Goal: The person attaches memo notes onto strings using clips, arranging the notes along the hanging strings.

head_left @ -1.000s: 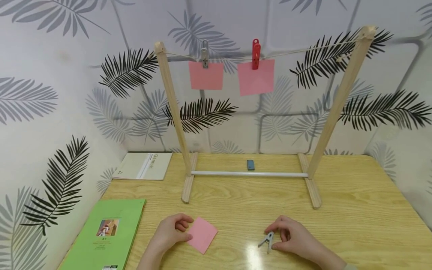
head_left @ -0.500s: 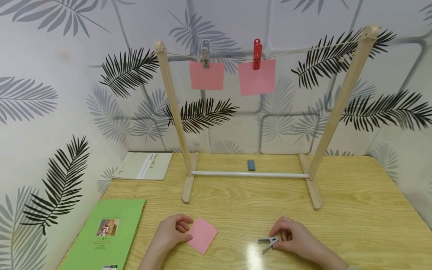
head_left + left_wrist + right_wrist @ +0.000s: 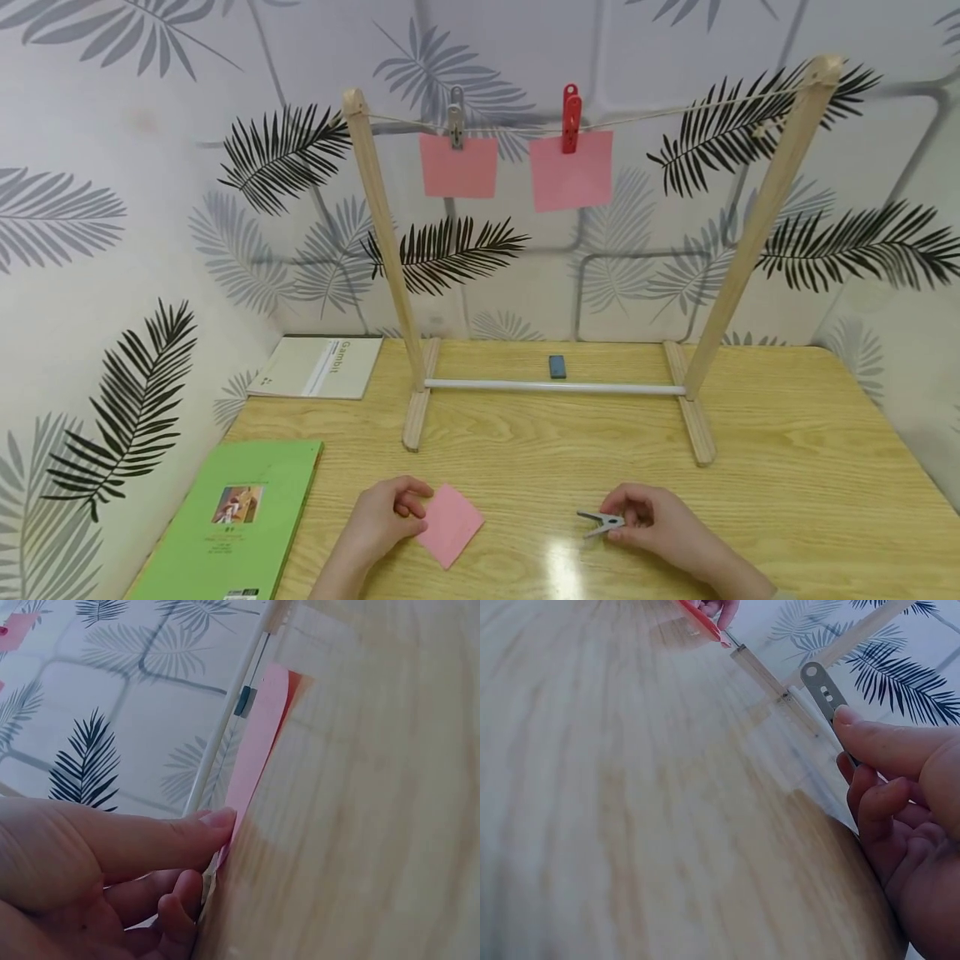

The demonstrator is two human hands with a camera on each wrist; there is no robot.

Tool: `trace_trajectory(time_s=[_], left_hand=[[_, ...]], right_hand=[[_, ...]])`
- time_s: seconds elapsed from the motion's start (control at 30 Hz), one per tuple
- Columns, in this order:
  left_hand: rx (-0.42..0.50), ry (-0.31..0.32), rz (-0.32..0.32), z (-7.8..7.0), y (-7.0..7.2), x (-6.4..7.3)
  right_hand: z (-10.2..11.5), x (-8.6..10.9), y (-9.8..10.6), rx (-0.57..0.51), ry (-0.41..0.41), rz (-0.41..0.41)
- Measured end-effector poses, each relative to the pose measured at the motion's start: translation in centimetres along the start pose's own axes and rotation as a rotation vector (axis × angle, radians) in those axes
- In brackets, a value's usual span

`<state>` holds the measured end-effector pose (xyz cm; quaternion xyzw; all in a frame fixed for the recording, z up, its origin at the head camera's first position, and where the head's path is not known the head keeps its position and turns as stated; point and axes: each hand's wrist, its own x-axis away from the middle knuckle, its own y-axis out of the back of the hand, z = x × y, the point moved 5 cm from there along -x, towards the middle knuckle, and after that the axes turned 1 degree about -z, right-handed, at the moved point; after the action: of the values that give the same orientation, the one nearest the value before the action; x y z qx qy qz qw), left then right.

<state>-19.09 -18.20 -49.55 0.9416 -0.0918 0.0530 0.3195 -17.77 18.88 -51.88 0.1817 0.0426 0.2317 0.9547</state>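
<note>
My left hand pinches the left corner of a square pink sticky note low over the table's near side; in the left wrist view the thumb lies on the edge of the note. To the right, my right hand holds a grey clothespin between thumb and fingers, one end pointing left. The right wrist view shows one flat arm of the clothespin beyond the thumb. A grey clothespin and a red clothespin each fix a pink note to a string.
The string spans two wooden posts joined by a white rod. Behind the rod lies a small blue block. On the left are a green book and a pale notebook, both on the wooden table.
The clothespin in my right hand has turned from pointing down-left to pointing left. My left hand stays almost in place, the sticky note barely shifted.
</note>
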Motion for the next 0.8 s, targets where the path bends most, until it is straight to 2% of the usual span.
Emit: trace_trajectory(time_s=[0.17, 0.3, 0.47, 0.6, 0.8], left_hand=[[-0.011, 0.008, -0.047, 0.02, 0.12, 0.05], [-0.014, -0.003, -0.072, 0.0, 0.21, 0.01], [-0.012, -0.028, -0.063, -0.27, 0.12, -0.02], [-0.016, -0.024, -0.043, -0.32, -0.07, -0.04], [-0.012, -0.026, -0.017, -0.06, -0.18, -0.19]], right_hand=[[-0.06, 0.02, 0.09, -0.04, -0.003, 0.004], [-0.34, 0.0, 0.1, -0.031, -0.018, 0.005], [-0.65, 0.05, 0.2, -0.004, -0.038, 0.007], [-0.73, 0.14, 0.31, -0.005, -0.05, 0.014], [-0.57, 0.06, 0.24, -0.001, -0.03, -0.006]])
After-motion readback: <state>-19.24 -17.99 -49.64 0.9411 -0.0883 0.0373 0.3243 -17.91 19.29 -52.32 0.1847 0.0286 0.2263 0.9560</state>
